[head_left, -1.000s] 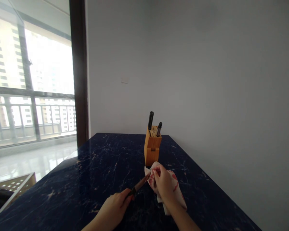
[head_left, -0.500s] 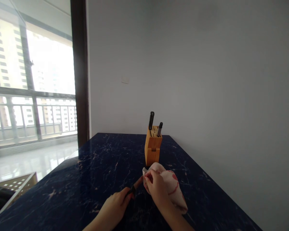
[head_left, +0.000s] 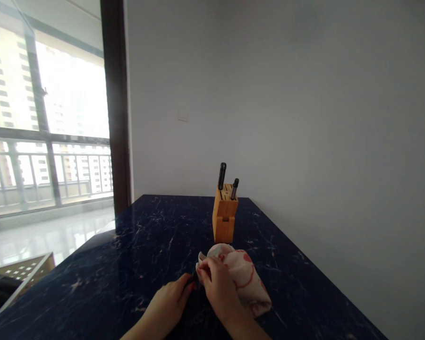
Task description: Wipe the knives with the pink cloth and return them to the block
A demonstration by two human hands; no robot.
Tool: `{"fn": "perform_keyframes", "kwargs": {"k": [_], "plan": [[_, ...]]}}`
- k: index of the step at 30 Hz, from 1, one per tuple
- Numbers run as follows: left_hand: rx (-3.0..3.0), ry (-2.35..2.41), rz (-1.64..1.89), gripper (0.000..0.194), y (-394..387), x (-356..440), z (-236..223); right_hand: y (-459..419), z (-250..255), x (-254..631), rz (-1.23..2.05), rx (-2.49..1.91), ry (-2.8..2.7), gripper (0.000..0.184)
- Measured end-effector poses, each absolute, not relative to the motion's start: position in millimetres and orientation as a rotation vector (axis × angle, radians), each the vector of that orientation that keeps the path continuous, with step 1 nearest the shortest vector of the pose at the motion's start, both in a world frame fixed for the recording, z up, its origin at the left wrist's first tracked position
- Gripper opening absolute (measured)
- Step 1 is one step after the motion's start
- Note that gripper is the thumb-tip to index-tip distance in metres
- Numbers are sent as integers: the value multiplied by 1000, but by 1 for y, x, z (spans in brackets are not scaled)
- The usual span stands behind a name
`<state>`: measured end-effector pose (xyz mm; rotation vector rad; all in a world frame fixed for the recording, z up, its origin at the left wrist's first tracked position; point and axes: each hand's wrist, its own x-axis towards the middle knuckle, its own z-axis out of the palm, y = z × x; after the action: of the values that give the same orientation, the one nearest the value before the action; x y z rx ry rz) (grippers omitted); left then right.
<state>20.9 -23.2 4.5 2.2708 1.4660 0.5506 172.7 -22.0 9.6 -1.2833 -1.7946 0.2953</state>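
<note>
A knife (head_left: pixel 193 278) is being held low over the desk (head_left: pixel 163 236), between the two hands. Its dark handle (head_left: pixel 191 280) is being gripped by the left hand (head_left: pixel 165 302), with the fingers being curled around it. A white cloth (head_left: pixel 250 278) with red marks is being pinched by the right hand (head_left: pixel 221 290), with the thumb and fingertips being brought close together over its left edge.

The long way of the knife is being pointed on a slant: away from the body and to the right, out of the left hand and in toward the cloth. The left hand is being placed nearer to the knife, as the handle is being touched by it. The pinch of the right hand is being set just beyond the handle, close to the left hand. The blade is being hidden, most likely by the cloth and the right hand, so its tip cannot be told.

The rest of the cloth is being spread to the right of the right hand. Past it, an upright wooden block (head_left: pixel 225 222) is being seen, with two black handles (head_left: pixel 222 176) being held in its top.
</note>
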Motion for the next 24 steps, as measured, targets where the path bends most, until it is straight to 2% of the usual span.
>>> {"fn": "perform_keyframes", "kwargs": {"k": [6, 24], "plan": [[2270, 1468, 583, 29, -20, 19, -2, -21, 7, 171, 330, -1320, -1802, 19], [2366, 1468, 606, 30, -19, 20, -11, -21, 0, 172, 290, -1256, -1706, 12]]}}
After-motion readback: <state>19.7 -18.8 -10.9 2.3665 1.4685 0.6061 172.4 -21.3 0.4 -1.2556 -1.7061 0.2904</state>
